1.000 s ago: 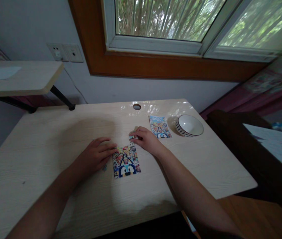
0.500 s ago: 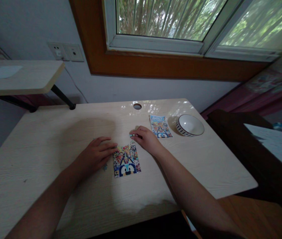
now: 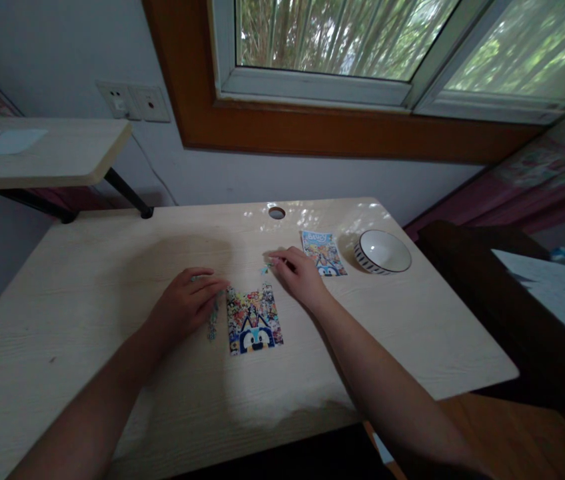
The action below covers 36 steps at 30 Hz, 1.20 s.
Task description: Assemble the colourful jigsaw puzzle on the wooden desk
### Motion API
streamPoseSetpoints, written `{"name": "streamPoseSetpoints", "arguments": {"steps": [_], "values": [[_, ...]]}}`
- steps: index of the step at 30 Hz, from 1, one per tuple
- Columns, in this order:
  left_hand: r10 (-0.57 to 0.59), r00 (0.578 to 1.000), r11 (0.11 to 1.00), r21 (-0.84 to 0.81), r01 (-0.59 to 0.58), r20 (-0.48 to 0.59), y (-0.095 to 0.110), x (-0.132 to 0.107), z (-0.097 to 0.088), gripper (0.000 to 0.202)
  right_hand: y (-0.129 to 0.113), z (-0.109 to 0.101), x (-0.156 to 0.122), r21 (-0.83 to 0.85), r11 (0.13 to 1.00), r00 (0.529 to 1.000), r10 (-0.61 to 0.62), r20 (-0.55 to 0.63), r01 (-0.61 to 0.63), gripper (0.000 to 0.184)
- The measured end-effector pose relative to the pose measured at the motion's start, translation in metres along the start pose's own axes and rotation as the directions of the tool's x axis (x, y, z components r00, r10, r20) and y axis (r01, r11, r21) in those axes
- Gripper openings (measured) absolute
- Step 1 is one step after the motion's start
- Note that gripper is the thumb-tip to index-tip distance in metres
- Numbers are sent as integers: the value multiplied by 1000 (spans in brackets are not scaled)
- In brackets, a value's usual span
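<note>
A partly assembled jigsaw puzzle lies flat, a blue cartoon dog's face at its near edge and its far edge uneven. To its left rests my left hand, fingers stretched over the table, fingertips at the puzzle's upper left corner. Several loose puzzle pieces lie beside and partly under that hand. Beyond the puzzle's far right corner, my right hand has thumb and fingers pinched on a small puzzle piece, mostly hidden by the fingertips. A greenish piece shows just below them.
A printed picture card with the same dog lies behind my right hand, near a white striped bowl. The wooden table has a cable hole at the back. A raised shelf stands at the left.
My right hand has shifted slightly away from the puzzle and to the right. My left hand has drawn back left, uncovering more loose pieces beside the puzzle.
</note>
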<state>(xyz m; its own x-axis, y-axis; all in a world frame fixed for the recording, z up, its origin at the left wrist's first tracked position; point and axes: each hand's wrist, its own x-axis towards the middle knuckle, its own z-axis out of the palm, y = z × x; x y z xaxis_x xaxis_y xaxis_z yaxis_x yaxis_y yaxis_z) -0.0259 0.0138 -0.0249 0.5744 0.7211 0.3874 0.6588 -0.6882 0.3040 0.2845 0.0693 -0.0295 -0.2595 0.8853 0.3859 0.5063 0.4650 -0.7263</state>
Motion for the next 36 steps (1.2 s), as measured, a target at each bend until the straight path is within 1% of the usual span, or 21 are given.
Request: {"name": "streamPoseSetpoints", "arguments": {"steps": [4, 7, 9, 11, 13, 15, 16, 17, 19, 20, 22, 25, 26, 28, 31, 36], "values": [[-131, 985, 991, 25, 135, -115, -2, 1, -4, 33, 1, -1, 1, -15, 997, 988, 70, -140, -73, 24], [-224, 954, 972, 25, 234, -200, -5, 2, -6, 30, 5, -1, 1, -21, 995, 975, 94, -204, -100, 24], [-298, 923, 952, 1, 307, -242, -8, 1, -7, 28, 7, -1, 1, -23, 995, 972, 91, -217, -99, 24], [-409, 871, 911, -70, 406, -272, -12, 0, -7, 27, 8, 1, 1, -39, 996, 976, 73, -203, -83, 24], [-541, 792, 841, -189, 507, -281, -17, -1, -7, 27, 8, 2, 1, -59, 996, 984, 49, -171, -60, 25], [-652, 711, 754, -329, 569, -265, -23, -2, -8, 29, 7, 3, 0, -67, 997, 990, 36, -137, -45, 24], [-692, 676, 714, -373, 592, -253, -27, -2, -9, 29, 6, 4, 0, -66, 997, 992, 33, -125, -41, 24], [-712, 659, 693, -397, 602, -243, -30, -3, -10, 31, 6, 4, 0, -63, 997, 992, 31, -118, -39, 24], [-725, 647, 680, -398, 616, -237, -38, -3, -12, 31, 5, 5, 0, -55, 998, 994, 28, -107, -34, 24], [-721, 659, 683, -380, 624, -212, -41, -4, -14, 30, 5, 5, 0, -52, 998, 994, 25, -102, -30, 24], [-689, 715, 703, -347, 621, -115, -48, -5, -16, 32, 4, 4, 0, -46, 999, 996, 22, -91, -26, 24], [-574, 818, 764, -341, 548, 26, -55, -9, -20, 46, 3, 3, 0, -43, 999, 997, 22, -80, -25, 26], [-531, 845, 790, -325, 520, 61, -56, -11, -22, 49, 2, 3, 0, -42, 999, 997, 24, -79, -27, 27], [-456, 885, 841, -276, 464, 99, -57, -13, -26, 51, 2, 2, 0, -36, 999, 996, 28, -87, -31, 29], [-373, 919, 894, -213, 393, 130, -57, -14, -30, 48, 4, 2, 1, -21, 999, 994, 32, -109, -35, 29], [-314, 937, 923, -181, 338, 153, -57, -15, -31, 48, 6, 3, 1, -21, 999, 993, 22, -118, -25, 27]]}}
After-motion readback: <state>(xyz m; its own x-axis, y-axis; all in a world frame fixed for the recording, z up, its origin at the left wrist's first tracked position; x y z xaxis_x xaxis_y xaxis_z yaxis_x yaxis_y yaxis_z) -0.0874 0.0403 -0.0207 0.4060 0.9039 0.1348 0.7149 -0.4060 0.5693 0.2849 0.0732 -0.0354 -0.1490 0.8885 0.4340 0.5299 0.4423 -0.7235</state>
